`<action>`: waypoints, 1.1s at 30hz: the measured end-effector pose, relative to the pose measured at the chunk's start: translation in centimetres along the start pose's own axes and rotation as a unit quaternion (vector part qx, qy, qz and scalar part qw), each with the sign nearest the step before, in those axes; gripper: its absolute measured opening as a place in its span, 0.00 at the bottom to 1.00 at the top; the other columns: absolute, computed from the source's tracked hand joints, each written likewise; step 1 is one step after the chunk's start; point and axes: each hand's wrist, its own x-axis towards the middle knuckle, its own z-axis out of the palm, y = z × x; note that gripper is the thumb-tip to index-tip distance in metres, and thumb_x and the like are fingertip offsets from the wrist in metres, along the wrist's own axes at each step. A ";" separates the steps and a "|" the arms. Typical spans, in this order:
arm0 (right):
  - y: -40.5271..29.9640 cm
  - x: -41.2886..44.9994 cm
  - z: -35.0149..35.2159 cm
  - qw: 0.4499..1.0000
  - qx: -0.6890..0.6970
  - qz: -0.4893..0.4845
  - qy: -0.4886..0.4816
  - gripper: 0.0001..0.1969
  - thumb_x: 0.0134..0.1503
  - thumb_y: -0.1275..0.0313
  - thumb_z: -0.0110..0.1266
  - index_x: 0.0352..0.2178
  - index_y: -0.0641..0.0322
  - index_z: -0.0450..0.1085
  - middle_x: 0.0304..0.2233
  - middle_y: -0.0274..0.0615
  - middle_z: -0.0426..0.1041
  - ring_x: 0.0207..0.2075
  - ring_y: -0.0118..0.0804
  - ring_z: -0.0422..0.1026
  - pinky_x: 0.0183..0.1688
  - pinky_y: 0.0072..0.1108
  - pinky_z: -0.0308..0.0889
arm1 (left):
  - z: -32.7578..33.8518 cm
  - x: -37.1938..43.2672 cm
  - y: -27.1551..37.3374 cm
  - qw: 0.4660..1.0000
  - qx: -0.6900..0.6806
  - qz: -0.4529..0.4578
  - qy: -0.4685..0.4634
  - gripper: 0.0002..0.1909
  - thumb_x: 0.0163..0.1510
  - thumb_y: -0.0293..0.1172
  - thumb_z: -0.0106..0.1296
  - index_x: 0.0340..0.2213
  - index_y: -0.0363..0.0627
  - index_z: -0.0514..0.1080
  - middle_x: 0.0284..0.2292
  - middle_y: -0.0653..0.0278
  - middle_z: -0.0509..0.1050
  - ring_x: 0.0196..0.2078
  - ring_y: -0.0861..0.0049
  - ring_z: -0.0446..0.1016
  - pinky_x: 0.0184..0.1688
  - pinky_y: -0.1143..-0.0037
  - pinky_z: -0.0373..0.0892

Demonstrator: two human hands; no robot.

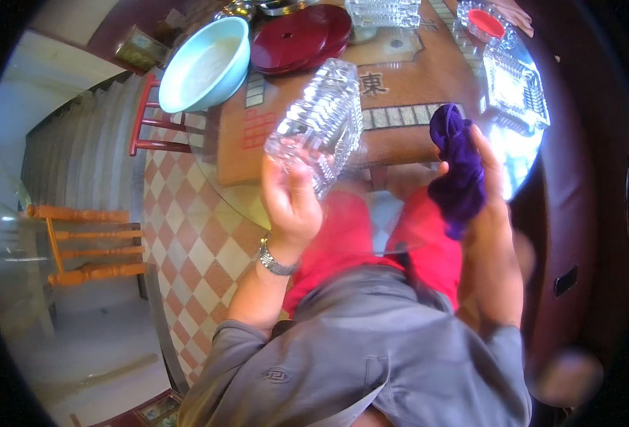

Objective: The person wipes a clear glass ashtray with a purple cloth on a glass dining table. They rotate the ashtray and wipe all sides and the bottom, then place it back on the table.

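My left hand [291, 200], with a metal watch band on the wrist, grips one end of a clear ribbed glass dish [322, 120]. The dish is tilted and held up over the near edge of the table. In my right hand [487, 165] is a bunched purple cloth [455, 165], held apart from the dish. The cloth hangs between thumb and fingers. A similar rectangular glass dish [517, 91] rests on the table to the right, beyond my right hand.
The round glass-topped table [399, 152] carries a light blue basin [205, 64] with cloudy liquid, dark red round lids [287, 40], stacked glassware [383, 12] and a red round piece [486, 25] in a glass dish. A red stool [162, 144] and a wooden chair [95, 244] stand left.
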 end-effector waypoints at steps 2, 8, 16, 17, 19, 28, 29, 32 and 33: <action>0.1 -0.3 0.2 1.000 -0.009 0.000 0.009 0.23 0.71 0.56 0.53 0.53 0.67 0.73 0.38 0.50 0.83 0.23 0.40 0.82 0.26 0.25 0.82 | -0.9 0.6 -0.1 0.998 -0.046 -0.041 0.019 0.22 0.76 0.48 0.43 0.54 0.39 0.66 0.44 0.58 0.74 0.45 0.68 0.80 0.51 0.62 0.79; 0.3 -0.4 0.5 0.999 -0.044 0.010 0.020 0.24 0.71 0.54 0.53 0.53 0.66 0.73 0.38 0.48 0.84 0.25 0.38 0.82 0.28 0.25 0.81 | -2.1 1.6 0.0 0.972 -0.154 -0.125 0.127 0.15 0.76 0.44 0.44 0.47 0.44 0.70 0.38 0.63 0.76 0.42 0.69 0.80 0.50 0.62 0.79; 0.6 0.0 0.1 0.997 -0.070 0.006 0.006 0.23 0.71 0.55 0.52 0.53 0.66 0.73 0.40 0.48 0.83 0.30 0.40 0.83 0.32 0.26 0.82 | -3.8 0.9 -0.5 0.971 -0.184 -0.137 0.064 0.07 0.66 0.22 0.57 0.44 0.45 0.72 0.38 0.64 0.77 0.41 0.71 0.82 0.50 0.62 0.80; 0.7 0.2 0.0 0.997 -0.075 0.003 0.002 0.23 0.71 0.56 0.52 0.54 0.66 0.72 0.41 0.49 0.83 0.32 0.40 0.84 0.33 0.26 0.82 | -4.0 0.7 -0.5 0.974 -0.173 -0.139 0.054 0.08 0.66 0.21 0.57 0.44 0.45 0.72 0.37 0.64 0.77 0.42 0.71 0.83 0.50 0.63 0.81; 0.8 0.1 0.6 0.996 -0.083 -0.022 0.005 0.22 0.70 0.60 0.51 0.57 0.66 0.70 0.44 0.50 0.82 0.37 0.41 0.84 0.37 0.27 0.82 | -2.9 0.5 0.6 0.973 -0.167 -0.151 0.044 0.13 0.61 0.15 0.60 0.43 0.43 0.72 0.39 0.63 0.79 0.42 0.71 0.83 0.51 0.66 0.80; 1.2 -0.3 3.9 0.987 -0.122 -0.098 -0.036 0.19 0.67 0.74 0.52 0.57 0.68 0.69 0.47 0.47 0.79 0.45 0.40 0.80 0.52 0.30 0.76 | 1.0 -1.2 3.5 0.990 0.018 -0.142 -0.016 0.20 0.54 0.28 0.73 0.40 0.42 0.70 0.37 0.66 0.79 0.38 0.84 0.75 0.42 0.76 0.74; 1.1 -0.8 4.7 0.969 -0.196 -0.146 -0.025 0.18 0.67 0.74 0.53 0.57 0.68 0.69 0.47 0.46 0.79 0.45 0.40 0.80 0.52 0.30 0.76 | 1.2 -1.1 3.7 0.989 0.045 -0.138 -0.024 0.20 0.54 0.30 0.74 0.40 0.41 0.71 0.36 0.66 0.79 0.38 0.84 0.75 0.42 0.76 0.74; 1.5 -1.2 5.9 0.845 -0.409 -0.344 0.004 0.14 0.64 0.76 0.60 0.51 0.67 0.73 0.43 0.48 0.81 0.43 0.43 0.82 0.48 0.31 0.76 | 1.1 -0.6 3.9 0.990 0.070 -0.116 -0.032 0.22 0.55 0.35 0.73 0.45 0.37 0.75 0.35 0.64 0.80 0.37 0.82 0.77 0.42 0.74 0.75; 1.2 -1.3 6.3 0.758 -0.534 -0.374 0.026 0.14 0.63 0.75 0.61 0.49 0.66 0.74 0.41 0.50 0.82 0.41 0.46 0.82 0.46 0.32 0.76 | 1.1 -0.6 3.9 0.991 0.067 -0.112 -0.033 0.23 0.55 0.35 0.73 0.46 0.36 0.75 0.36 0.63 0.81 0.37 0.81 0.77 0.42 0.74 0.75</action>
